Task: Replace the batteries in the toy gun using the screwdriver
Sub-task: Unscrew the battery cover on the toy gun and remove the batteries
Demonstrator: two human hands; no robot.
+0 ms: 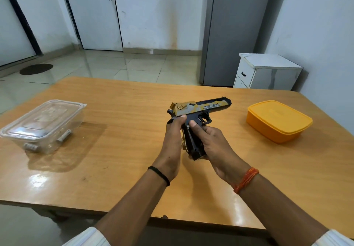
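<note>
Hands, left (173, 136) and right (211, 142), both grip the toy gun (199, 111) by its handle above the table (115, 131).

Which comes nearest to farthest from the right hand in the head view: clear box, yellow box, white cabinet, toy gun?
1. Toy gun: held in the right hand, with the left hand too.
2. Yellow box: on the table to the right.
3. Clear box: at the table's left edge.
4. White cabinet: on the floor beyond the table.

Toy gun (199, 111): black frame, yellow-and-white slide, barrel pointing right, grip angled down toward the viewer, held above the tabletop (115, 123).
</note>
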